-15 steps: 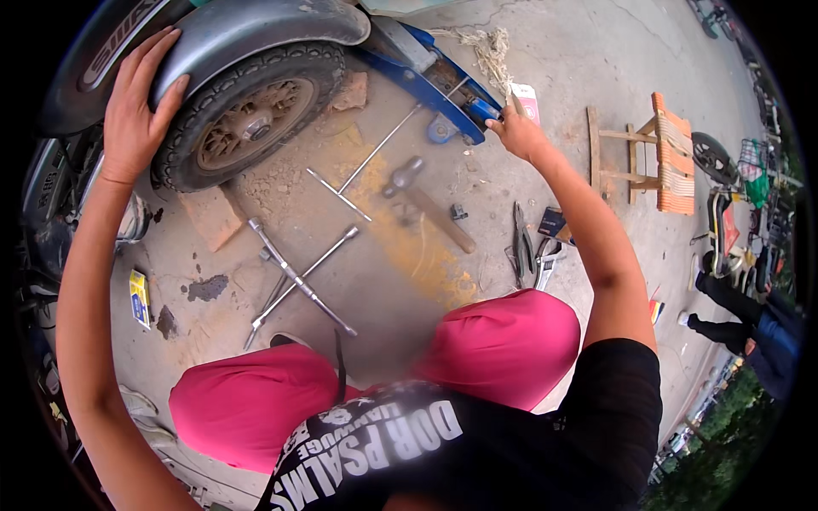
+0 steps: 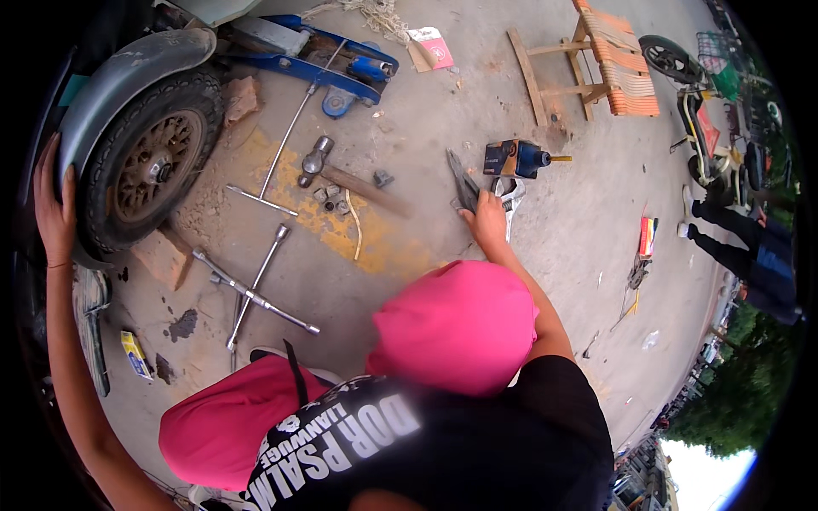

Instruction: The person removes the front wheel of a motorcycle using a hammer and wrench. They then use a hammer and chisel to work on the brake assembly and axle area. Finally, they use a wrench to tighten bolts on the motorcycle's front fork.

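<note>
My left hand (image 2: 56, 200) rests with extended fingers on the grey fender (image 2: 119, 66) beside a dusty spoked wheel with a black tyre (image 2: 192, 100). My right hand (image 2: 486, 221) is closed on dark pliers (image 2: 462, 177) on the floor, beside an adjustable wrench (image 2: 509, 203) and a black-and-orange box (image 2: 503, 157). Left of these lie a ball-peen hammer (image 2: 349, 179), several small metal sockets (image 2: 331, 198), a long T-handled bar (image 2: 281, 149) and a cross-shaped lug wrench (image 2: 256, 288).
A blue floor jack (image 2: 290, 60) is at the top. Broken bricks (image 2: 160, 255) sit by the wheel. A wooden stool (image 2: 618, 60) stands at the upper right, near a scooter (image 2: 699, 136) and a dark-clothed person (image 2: 750, 255). My pink-clad knees (image 2: 452, 324) are below my hands.
My right hand has left the blue jack and come down onto the pliers. My left hand stays on the fender. The view has shifted, putting the wheel lower in the picture.
</note>
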Tool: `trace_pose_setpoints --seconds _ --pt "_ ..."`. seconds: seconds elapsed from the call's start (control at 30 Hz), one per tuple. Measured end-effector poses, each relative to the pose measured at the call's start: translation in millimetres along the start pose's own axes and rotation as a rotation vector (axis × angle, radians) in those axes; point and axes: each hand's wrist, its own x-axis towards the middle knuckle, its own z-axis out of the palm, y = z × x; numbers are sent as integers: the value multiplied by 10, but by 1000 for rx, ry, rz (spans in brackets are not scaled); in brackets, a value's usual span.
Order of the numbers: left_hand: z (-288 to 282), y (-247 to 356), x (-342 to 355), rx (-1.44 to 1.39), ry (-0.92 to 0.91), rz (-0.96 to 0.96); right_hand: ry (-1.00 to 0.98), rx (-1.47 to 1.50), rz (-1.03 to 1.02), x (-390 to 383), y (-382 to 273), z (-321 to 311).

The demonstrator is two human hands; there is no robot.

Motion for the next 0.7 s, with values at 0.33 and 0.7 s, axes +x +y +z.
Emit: trace_pose_setpoints --seconds 0.33,0.7 --pt "-107 231 60 -74 22 -53 -437 1069 321 632 -264 -627" --pt "-148 328 94 -132 40 -102 -638 973 83 1466 -731 -1276"
